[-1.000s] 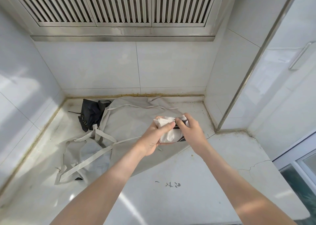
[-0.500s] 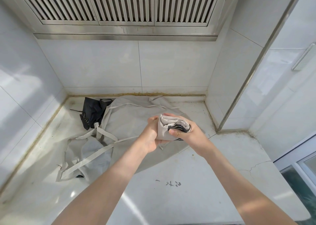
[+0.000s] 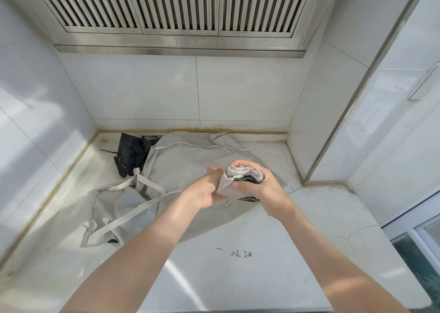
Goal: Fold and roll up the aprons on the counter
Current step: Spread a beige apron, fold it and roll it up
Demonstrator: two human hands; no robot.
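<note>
One grey apron sprawls on the cracked counter below a vent.

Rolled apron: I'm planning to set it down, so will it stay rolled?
Probably floppy: the rolled apron shows loose layered folds at its end. Likely to unroll once released, since left hand and right hand both grip it.

A rolled beige cloth apron bundle is held above the middle of the white stone counter, with the left hand gripping its left side and the right hand its right. Beneath and behind them a large beige cloth apron lies spread on the counter, its straps trailing to the front left. A crumpled black cloth apron lies at the back left, touching the spread one's left edge. A slatted steel hood hangs above the counter's back.
</note>
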